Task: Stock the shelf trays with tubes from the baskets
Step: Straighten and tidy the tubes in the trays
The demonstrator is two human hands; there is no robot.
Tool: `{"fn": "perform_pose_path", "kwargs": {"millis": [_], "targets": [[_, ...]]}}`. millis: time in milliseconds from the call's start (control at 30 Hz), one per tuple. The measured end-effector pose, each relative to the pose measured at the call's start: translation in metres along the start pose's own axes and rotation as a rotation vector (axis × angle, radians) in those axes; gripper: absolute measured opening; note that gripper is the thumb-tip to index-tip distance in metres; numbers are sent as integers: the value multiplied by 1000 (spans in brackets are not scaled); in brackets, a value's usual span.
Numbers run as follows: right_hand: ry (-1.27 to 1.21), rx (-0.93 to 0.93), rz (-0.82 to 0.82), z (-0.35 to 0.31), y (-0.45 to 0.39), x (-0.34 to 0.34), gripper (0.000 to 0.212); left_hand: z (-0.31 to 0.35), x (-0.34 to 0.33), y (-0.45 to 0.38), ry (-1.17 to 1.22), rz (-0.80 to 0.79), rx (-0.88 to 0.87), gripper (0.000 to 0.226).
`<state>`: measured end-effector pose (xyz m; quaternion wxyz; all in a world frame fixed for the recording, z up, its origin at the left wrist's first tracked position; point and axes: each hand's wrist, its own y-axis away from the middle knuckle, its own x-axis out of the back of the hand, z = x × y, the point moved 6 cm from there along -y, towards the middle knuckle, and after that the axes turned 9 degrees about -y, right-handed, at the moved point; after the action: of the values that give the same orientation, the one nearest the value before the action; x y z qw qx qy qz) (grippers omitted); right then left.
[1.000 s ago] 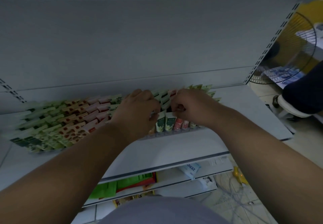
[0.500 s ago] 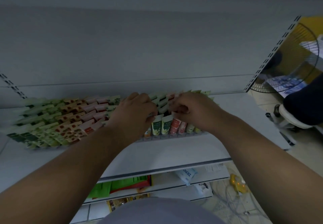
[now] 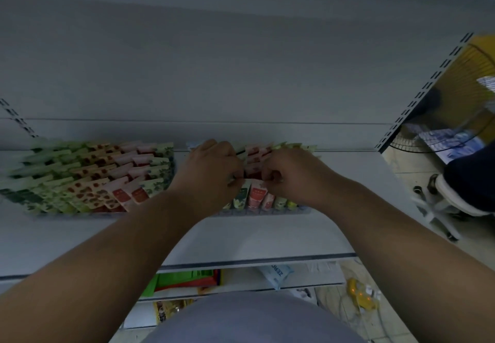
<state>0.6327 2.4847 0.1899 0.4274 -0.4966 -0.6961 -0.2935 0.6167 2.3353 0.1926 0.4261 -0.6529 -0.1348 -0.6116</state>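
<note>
Nearest, a grey-clad belly (image 3: pixel 251 321) fills the bottom edge, and below the arms a lower white shelf carries a flat green and red packet (image 3: pixel 184 279) and a pale blue pouch (image 3: pixel 278 275). Further out, two bare forearms reach over the white metal shelf board (image 3: pixel 257 238) to a clear plastic tray (image 3: pixel 297 211) at its back. The left hand (image 3: pixel 209 174) has its fingers curled down among the upright tubes in that tray, pinching at the flat tops of the front green tube (image 3: pixel 239 198); how firm the hold is cannot be told. The right hand (image 3: pixel 292 174) is curled too, fingertips nipped on the top edge of a pink tube (image 3: pixel 255 195) in the front row. Just left, a second tray packed with green, red-patterned and pink tubes (image 3: pixel 88 176) lies blurred. Beyond stands the grey back panel (image 3: pixel 214 75); at far right, a floor fan (image 3: pixel 455 128) and a white office chair (image 3: pixel 466 203).
</note>
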Motion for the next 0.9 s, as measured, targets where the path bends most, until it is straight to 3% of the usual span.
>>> {"fn": "perform_pose_path", "kwargs": {"millis": [333, 633, 900], "targets": [[27, 53, -29, -3, -7, 3, 6, 2, 0, -2, -22, 0, 22, 3], [-32, 60, 44, 5, 5, 20, 7, 11, 3, -2, 16, 29, 15, 21], [28, 31, 13, 16, 12, 22, 10, 19, -13, -16, 6, -65, -14, 20]]}}
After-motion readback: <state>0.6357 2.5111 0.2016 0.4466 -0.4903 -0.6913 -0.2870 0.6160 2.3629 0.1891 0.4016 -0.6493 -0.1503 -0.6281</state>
